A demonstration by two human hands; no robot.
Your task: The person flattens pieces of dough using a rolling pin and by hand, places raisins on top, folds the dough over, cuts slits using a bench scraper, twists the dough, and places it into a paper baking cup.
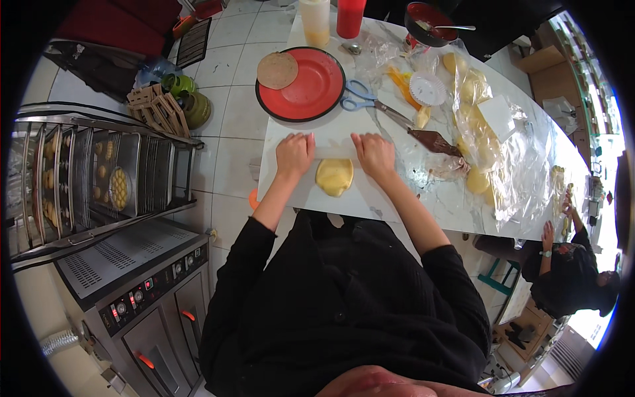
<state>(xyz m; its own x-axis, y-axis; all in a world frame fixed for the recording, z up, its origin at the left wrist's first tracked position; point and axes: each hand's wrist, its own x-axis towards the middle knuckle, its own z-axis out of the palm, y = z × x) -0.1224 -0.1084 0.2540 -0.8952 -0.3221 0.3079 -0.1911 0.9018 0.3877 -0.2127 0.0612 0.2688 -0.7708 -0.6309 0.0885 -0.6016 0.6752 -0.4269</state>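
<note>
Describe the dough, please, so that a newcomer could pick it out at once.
On the white table, find the black-rimmed red plate. Below it in the picture, the dough lies just nearer the body than the left hand and right hand, midway between them. It lies alone, unlike the other yellow pieces by the clear plastic.

From my remote seat I see the left hand [296, 155] and right hand [375, 157] mid-frame, curled around what looks like a pale bar [336, 153], at the upper edge of yellow dough [335, 178] on the white table [411, 162]. Above centre I have a red plate [319, 83] bearing a brown disc [278, 71], blue-handled scissors [378, 104] just beside it; an oven [159, 317] stands lower left.
</note>
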